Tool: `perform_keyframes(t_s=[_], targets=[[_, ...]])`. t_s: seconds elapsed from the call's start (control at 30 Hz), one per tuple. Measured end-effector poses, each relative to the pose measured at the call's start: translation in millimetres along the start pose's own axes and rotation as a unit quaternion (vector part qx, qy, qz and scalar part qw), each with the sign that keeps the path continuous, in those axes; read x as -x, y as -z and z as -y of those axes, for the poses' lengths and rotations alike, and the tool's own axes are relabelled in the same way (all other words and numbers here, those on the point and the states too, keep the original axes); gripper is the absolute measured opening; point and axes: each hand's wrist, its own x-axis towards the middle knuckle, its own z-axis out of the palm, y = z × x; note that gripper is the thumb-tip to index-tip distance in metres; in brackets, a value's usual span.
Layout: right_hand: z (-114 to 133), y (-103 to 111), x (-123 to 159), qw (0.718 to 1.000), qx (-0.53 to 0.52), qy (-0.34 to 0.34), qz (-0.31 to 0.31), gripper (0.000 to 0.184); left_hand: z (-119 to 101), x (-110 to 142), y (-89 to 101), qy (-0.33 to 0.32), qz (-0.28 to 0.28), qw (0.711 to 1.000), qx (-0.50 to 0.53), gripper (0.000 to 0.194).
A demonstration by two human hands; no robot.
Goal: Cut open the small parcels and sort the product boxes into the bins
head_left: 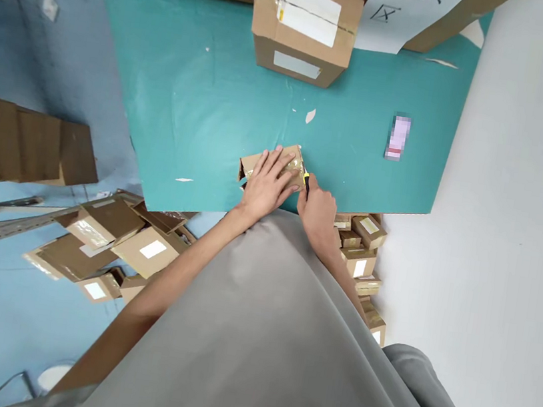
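Observation:
A small taped cardboard box lies near the front edge of the teal table. My left hand rests flat on top of it, fingers stretched out and pressing it down. My right hand is closed round a yellow-and-black box cutter, whose tip touches the box's right end.
A larger sealed carton with white labels stands at the table's back. A small blurred pink item lies to the right. Piles of small cartons sit on the floor at the left and under the table's right front.

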Motion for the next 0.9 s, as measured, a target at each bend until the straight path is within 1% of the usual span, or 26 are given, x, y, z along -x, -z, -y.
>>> perform_keyframes(t_s=[0.17, 0.4, 0.57, 0.63, 0.73, 0.8, 0.87, 0.9], targets=[[6.1, -0.5, -10.0, 1.0, 0.011, -0.007, -0.01, 0.052, 1.2, -0.8, -1.9, -0.003, 0.0, 1.0, 0.018, 0.047], [-1.7, -0.1, 7.0, 0.999, 0.028, -0.03, 0.026, 0.05, 1.8, -3.1, -10.6, 0.003, -0.011, 0.999, 0.042, 0.039], [-7.4, -1.6, 1.8, 0.999, 0.021, -0.022, 0.016, 0.044, 0.2, -3.2, -14.6, 0.014, -0.037, 0.998, 0.051, 0.037], [-11.4, -3.8, 5.4, 0.999, 0.02, -0.021, 0.022, 0.041, 0.2, -3.8, -15.2, 0.017, -0.047, 0.998, 0.039, 0.037], [-23.6, -7.2, 25.2, 0.999, 0.019, -0.013, 0.042, 0.039, 0.6, -4.4, -16.0, 0.014, -0.052, 0.998, 0.025, 0.038], [-37.2, -9.3, 38.5, 0.999, 0.0, 0.004, 0.035, 0.042, 0.7, -4.0, -16.0, 0.01, -0.053, 0.998, 0.03, 0.039], [-55.8, -13.2, 40.3, 0.999, -0.033, 0.016, -0.01, 0.047, 0.3, -2.3, -14.5, 0.008, -0.056, 0.997, 0.043, 0.04], [-66.8, -16.9, 34.4, 0.998, -0.051, 0.015, -0.045, 0.05, 0.1, -0.5, -12.8, 0.011, -0.061, 0.997, 0.048, 0.041]])
